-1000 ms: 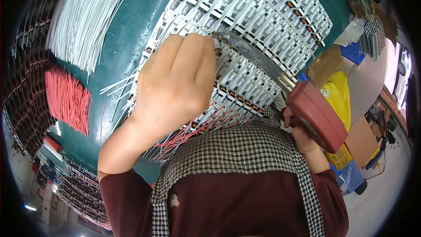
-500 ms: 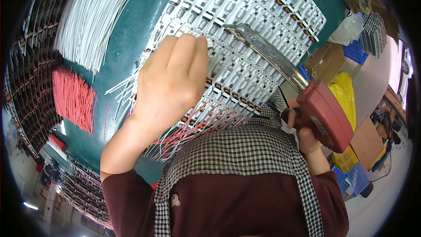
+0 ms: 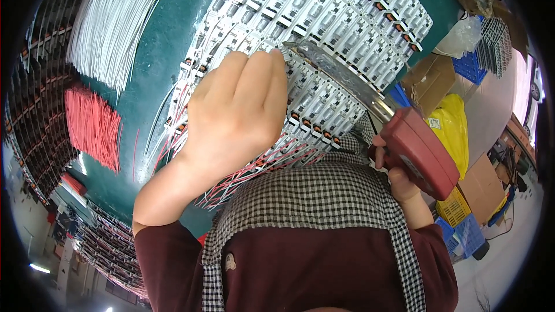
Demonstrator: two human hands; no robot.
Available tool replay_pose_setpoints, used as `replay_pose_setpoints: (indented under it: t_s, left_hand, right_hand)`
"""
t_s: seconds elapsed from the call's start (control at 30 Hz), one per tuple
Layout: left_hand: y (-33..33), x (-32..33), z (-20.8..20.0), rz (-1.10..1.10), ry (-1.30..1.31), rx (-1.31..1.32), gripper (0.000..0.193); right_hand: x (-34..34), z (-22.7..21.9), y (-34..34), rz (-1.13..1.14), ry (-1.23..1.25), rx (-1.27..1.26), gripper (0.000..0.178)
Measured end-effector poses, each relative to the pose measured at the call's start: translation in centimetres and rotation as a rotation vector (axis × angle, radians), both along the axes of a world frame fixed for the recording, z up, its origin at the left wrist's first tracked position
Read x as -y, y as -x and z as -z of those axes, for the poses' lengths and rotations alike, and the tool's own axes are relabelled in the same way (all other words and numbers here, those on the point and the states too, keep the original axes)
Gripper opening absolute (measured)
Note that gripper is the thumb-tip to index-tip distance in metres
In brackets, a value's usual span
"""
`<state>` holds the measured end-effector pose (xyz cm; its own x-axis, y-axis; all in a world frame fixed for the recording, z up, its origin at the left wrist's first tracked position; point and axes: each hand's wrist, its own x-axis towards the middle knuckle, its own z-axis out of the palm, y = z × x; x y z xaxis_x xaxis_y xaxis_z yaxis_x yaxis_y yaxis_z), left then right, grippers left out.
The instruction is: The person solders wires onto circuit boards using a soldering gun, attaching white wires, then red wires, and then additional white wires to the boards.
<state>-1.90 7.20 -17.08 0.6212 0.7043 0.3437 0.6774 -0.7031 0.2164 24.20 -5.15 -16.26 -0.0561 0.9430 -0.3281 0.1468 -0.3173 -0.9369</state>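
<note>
My right hand (image 3: 399, 184) grips the handle of a red soldering gun (image 3: 422, 153). Its long metal nose slants up and left over a panel of small white circuit boards (image 3: 324, 11), and the tip ends just above my left fingertips. My left hand (image 3: 240, 101) is closed, back of the hand upward, over the left part of the panel. Its fingers are pressed together and point away from me; whatever they pinch is hidden beneath. Red and white wires (image 3: 248, 176) trail from the near edge of the panel toward my checked apron.
On the green table (image 3: 153, 69) to the left lie a bundle of white wires (image 3: 113, 23) and a shorter red bundle (image 3: 92, 127). Racked boards (image 3: 40, 98) stand at the far left. At right are a cardboard box (image 3: 430, 81), a yellow bag (image 3: 451, 130) and blue crates (image 3: 468, 237).
My left hand has shifted slightly right and nearer to me over the boards. The soldering gun's tip has moved a little left and down, toward my left fingertips.
</note>
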Motion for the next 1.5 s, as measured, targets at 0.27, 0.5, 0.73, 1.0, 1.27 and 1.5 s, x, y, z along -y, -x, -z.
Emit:
replay_pose_setpoints:
  t_s: [0.27, 0.5, 0.73, 1.0, 1.27, 1.5]
  left_hand:
    - [-0.2, -0.1, 0.4, -0.010, -0.051, -0.026, 0.017]
    - [-0.4, 0.1, 0.2, -0.036, -0.027, -0.033, 0.013]
    - [-0.3, 0.1, 0.4, -0.036, -0.088, -0.054, 0.017]
    - [-0.4, 0.3, -0.1, -0.052, -0.040, 0.014, 0.018]
    - [-1.2, 0.4, 0.5, -0.014, -0.024, 0.059, 0.013]
    - [-1.2, 0.6, 0.2, -0.007, 0.014, 0.031, 0.012]
  right_hand:
    - [0.0, 0.2, -0.9, -0.203, -0.058, 0.222, 0.070]
    - [0.7, 0.8, -1.0, -0.260, -0.130, 0.362, 0.062]
    - [-0.3, -0.9, 0.6, 0.088, 0.018, -0.127, 0.089]
    - [0.3, -1.0, 0.3, 0.093, 0.019, -0.104, 0.084]
    - [0.3, -0.1, -0.8, -0.190, -0.102, 0.343, 0.059]
    - [2.0, 1.0, -1.7, -0.250, -0.150, 0.404, 0.064]
